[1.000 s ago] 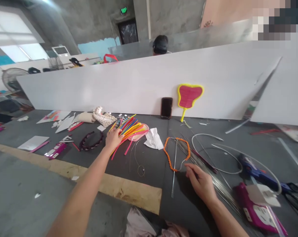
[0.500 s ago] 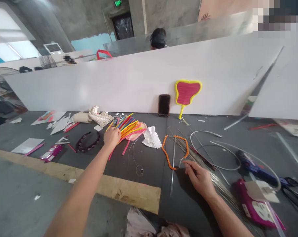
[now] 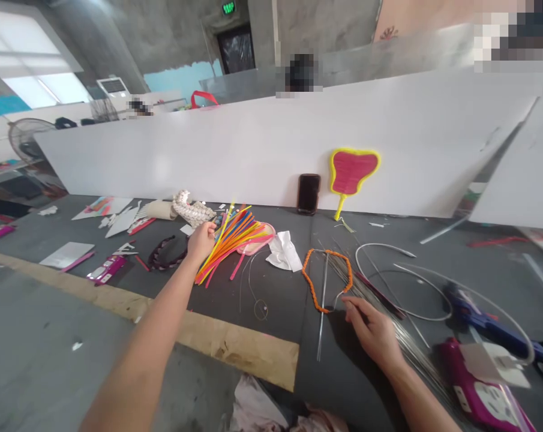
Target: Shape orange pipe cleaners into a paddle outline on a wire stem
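My left hand (image 3: pixel 202 240) is closed in a pinch at the left side of a bundle of coloured pipe cleaners (image 3: pixel 235 240). A blurred yellow pipe cleaner (image 3: pixel 228 217) stands up steeply by its fingertips and appears to be held. My right hand (image 3: pixel 372 330) pinches the bare wire at the lower right of a frame wrapped in orange (image 3: pixel 311 287). This frame lies on the dark table, with a straight metal rod (image 3: pixel 321 324) running down its middle. Thin loose wires (image 3: pixel 365 288) lie beside the right hand.
A red fan with yellow edging (image 3: pixel 353 173) and a phone (image 3: pixel 308 194) lean on the white partition (image 3: pixel 235 150). White tissue (image 3: pixel 284 252), a dark braided headband (image 3: pixel 167 255), a blue glue gun (image 3: pixel 482 315) and a magenta power strip (image 3: pixel 482 384) lie around. People are beyond the partition.
My left hand has risen slightly off the bundle, and a yellow pipe cleaner now sticks up beside it. The right hand keeps its pinch on the frame. The whole view has shifted a little.
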Tool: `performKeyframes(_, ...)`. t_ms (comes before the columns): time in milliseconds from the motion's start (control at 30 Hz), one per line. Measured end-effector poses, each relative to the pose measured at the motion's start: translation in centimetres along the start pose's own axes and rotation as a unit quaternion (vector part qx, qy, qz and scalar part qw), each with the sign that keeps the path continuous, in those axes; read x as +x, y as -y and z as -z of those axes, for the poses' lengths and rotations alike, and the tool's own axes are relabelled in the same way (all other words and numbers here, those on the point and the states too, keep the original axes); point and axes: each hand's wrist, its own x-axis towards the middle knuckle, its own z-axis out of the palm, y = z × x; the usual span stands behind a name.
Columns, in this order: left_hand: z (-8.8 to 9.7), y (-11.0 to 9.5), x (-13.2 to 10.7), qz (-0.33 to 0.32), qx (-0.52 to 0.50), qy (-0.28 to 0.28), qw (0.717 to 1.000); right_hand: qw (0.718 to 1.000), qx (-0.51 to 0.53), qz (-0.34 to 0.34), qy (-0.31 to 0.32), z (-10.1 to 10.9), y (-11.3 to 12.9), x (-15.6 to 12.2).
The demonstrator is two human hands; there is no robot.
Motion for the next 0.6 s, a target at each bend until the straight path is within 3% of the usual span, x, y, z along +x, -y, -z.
performKeyframes(167, -1.2, -0.6, -2.3, -0.037, -0.007, 0.041, 0.998, 1.000, -0.005, -0.006, 0.005, 0.0, -0.2, -0.1)
performKeyframes(300, -2.5, -0.7, -3.4, -0.022, -0.025, 0.041, 0.999, 1.000, -0.008, -0.014, -0.004, 0.1, 0.0, 0.0)
performKeyframes(600, 1.5, 2.8, -1.1, 0.086, -0.137, -0.048, 0.986, 0.999, -0.019, -0.011, -0.034, 0.1, -0.2, -0.2)
